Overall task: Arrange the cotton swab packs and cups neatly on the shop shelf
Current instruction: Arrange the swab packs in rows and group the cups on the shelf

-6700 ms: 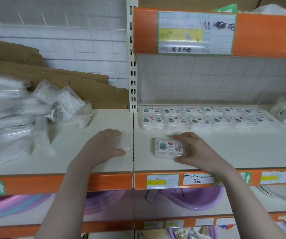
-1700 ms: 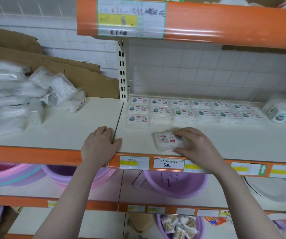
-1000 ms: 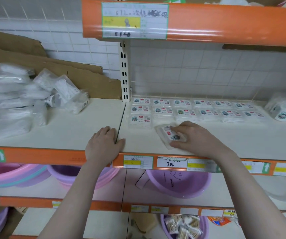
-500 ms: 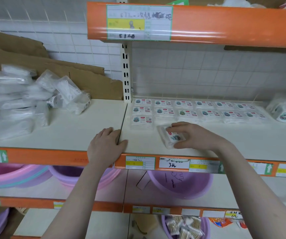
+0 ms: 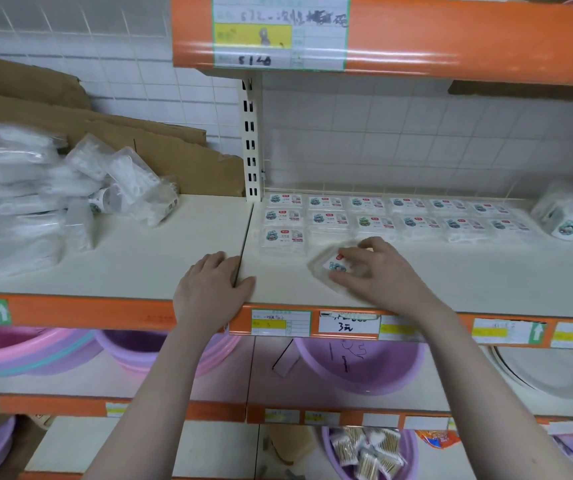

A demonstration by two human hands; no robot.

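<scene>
Right hand [image 5: 378, 271] grips a clear cotton swab pack [image 5: 333, 268] with curled fingers and thumb; the pack sits tilted on the shelf [image 5: 451, 271], skewed against the straight rows behind it. It lies just in front of the second column, right of the front pack in the leftmost column [image 5: 283, 239].

Left hand [image 5: 214, 289] lies flat and relaxed on the shelf's front edge, fingers straight, spanning the seam between the two shelf boards, holding nothing.

Rows of swab packs [image 5: 399, 214] line the back of the right board, labels up. Farther right, a loose wrapped bundle [image 5: 569, 216].

Left board: a heap of clear plastic bags [image 5: 36, 188], with torn cardboard [image 5: 105, 133] leaning on the tiled wall behind.

Below: purple basins [image 5: 357, 365], pink ones to the left. Price tags [image 5: 349, 325] run along the orange shelf edge.
</scene>
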